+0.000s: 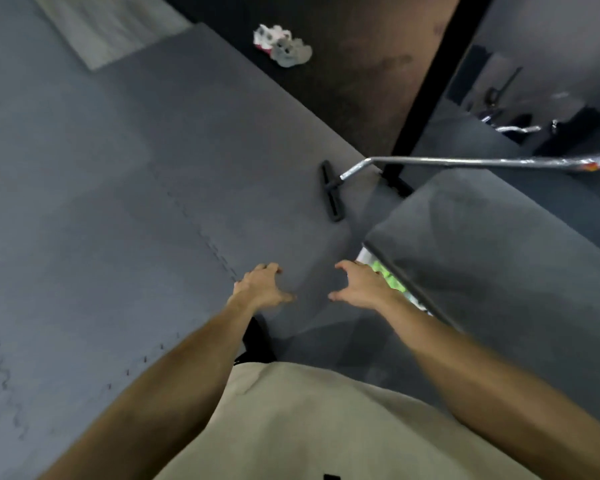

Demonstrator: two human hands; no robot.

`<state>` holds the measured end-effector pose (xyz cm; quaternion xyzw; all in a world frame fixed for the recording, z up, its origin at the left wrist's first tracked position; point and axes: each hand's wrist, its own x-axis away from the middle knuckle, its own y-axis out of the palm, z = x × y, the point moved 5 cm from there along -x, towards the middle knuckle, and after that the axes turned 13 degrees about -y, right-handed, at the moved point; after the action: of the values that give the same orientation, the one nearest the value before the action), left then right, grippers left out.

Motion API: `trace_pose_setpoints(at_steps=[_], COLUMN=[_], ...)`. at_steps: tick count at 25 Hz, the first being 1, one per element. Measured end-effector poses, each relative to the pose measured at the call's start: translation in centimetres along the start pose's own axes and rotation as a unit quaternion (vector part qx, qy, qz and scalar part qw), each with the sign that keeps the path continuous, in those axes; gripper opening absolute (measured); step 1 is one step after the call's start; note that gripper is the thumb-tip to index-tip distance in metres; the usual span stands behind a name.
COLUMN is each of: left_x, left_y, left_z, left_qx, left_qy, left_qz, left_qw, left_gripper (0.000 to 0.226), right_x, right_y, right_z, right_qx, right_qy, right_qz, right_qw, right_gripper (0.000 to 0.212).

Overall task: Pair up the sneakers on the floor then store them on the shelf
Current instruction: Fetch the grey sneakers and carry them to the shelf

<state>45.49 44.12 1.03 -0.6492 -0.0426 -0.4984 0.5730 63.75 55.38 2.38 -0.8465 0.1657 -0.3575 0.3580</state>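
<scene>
While both arms reach forward over the grey foam floor mat (pixel 125 209), the left hand (pixel 262 287) and right hand (pixel 359 285) hover apart with fingers spread and loosely curled, holding nothing. A wide stretch of mat lies open to the left and far ahead. At right, the shelf (pixel 482 258) edge runs just beside the right hand, with something green and white showing under it. A vacuum nozzle (pixel 331 190) rests near the shelf's far corner. The sneakers (pixel 283 45), white and grey with red touches, lie together far off on dark flooring, blurred.
</scene>
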Motion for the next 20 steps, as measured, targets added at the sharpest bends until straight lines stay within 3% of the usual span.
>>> trace_pose_setpoints(at_steps=[11,20], left_x=[-14.2,-29.9], left_y=[-13.5,-27.5], left_z=[-15.8,-14.3], left_qx=[0.066,0.104], left_qy=[-0.062,-0.047], left_qz=[-0.078,-0.079], left_qw=[0.993,0.990], left_gripper=[0.073,0.064], right_x=[-21.4,-40.5], right_y=[-0.2,-6.2], right_z=[-14.7,-17.9], right_qx=[-0.062,-0.065], right_qy=[-0.003,0.015], right_qz=[-0.084,-0.076], right_qw=[0.995,0.995], right_gripper=[0.062,0.064])
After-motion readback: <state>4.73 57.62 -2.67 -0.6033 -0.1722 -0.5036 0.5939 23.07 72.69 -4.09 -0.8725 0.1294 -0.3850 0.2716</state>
